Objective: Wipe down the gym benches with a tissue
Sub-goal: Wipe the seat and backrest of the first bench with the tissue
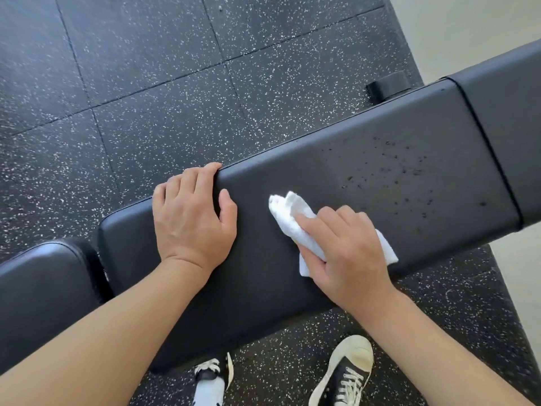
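Now the right hand [348, 253] is pressing a crumpled white paper tissue [288, 213] onto the middle of the long black padded vinyl worktop [366, 183], its fingers curling round the wad. The left hand [193, 221] is gripping the worktop's far edge, with the fingers hooking over it and the thumb resting on the pad. Small dark droplets [404, 171] are sitting on the pad, right of the tissue. Black-and-white lace-up sneakers [342, 373] are standing on the speckled black rubber floor [146, 98].

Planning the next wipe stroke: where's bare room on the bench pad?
Bare: the bench pad strip between left hand and tissue, and beyond the right hand up to the droplets. Crowded: the end the left hand grips.
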`<state>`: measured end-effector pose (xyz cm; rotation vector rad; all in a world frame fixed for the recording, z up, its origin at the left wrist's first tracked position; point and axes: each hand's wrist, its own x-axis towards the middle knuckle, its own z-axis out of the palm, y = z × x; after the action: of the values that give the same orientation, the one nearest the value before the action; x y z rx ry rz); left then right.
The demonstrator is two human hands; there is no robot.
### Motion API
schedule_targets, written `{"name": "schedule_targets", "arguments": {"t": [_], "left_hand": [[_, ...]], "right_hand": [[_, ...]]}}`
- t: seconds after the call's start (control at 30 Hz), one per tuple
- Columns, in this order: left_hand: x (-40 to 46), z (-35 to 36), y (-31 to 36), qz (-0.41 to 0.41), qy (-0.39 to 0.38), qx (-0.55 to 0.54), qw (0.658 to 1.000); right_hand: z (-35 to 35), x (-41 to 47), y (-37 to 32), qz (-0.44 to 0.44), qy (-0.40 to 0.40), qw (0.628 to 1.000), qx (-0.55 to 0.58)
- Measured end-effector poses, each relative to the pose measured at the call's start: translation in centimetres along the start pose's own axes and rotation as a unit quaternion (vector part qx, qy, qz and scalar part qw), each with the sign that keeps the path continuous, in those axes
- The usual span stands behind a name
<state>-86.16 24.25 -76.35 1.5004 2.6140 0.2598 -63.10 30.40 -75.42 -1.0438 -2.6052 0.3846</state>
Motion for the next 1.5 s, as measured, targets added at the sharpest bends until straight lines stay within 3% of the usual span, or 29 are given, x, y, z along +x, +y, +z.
{"name": "schedule_targets", "arguments": {"t": [0.27, 0.4, 0.57, 0.67, 0.8, 0.93, 1.07, 1.2, 1.4, 1.5], "left_hand": [[0.1, -0.1, 0.1, 0.003, 0.001, 0.011, 1.000], [0.1, -0.1, 0.1, 0.004, -0.004, 0.010, 1.000], [0.1, 0.0, -0.2, 0.003, -0.006, 0.006, 1.000], [0.1, 0.0, -0.2, 0.004, -0.002, 0.000, 1.000], [0.1, 0.0, -0.2, 0.003, 0.002, -0.001, 1.000], [0.0, 0.1, -0.2, 0.005, 0.005, 0.003, 1.000], [0.0, 0.2, -0.1, 0.004, 0.007, 0.009, 1.000], [0.0, 0.2, 0.0, 0.002, 0.006, 0.006, 1.000], [0.1, 0.3, -0.2, 0.002, 0.000, 0.006, 1.000], [0.0, 0.3, -0.3, 0.001, 0.005, 0.005, 1.000]], "right_hand": [[3.1, 14.2, -1.4, 0.088, 0.039, 0.995, -0.028], [2.1, 9.4, -1.0, 0.057, 0.051, 0.997, -0.006], [-1.0, -2.6, 1.2, 0.004, -0.018, 1.000, 0.015], [-1.6, -4.4, 2.5, -0.037, -0.029, 0.999, 0.023], [-0.5, 1.1, 2.8, -0.061, -0.011, 0.998, 0.000], [1.3, 10.6, 2.4, 0.014, 0.061, 0.998, -0.008], [2.1, 14.8, 1.4, 0.070, 0.049, 0.996, -0.035], [0.9, 9.8, 0.9, 0.066, 0.041, 0.997, -0.015], [-1.6, -4.6, 0.7, -0.019, -0.054, 0.997, 0.048], [-1.8, -4.4, 1.5, -0.072, -0.059, 0.995, 0.044]]}}
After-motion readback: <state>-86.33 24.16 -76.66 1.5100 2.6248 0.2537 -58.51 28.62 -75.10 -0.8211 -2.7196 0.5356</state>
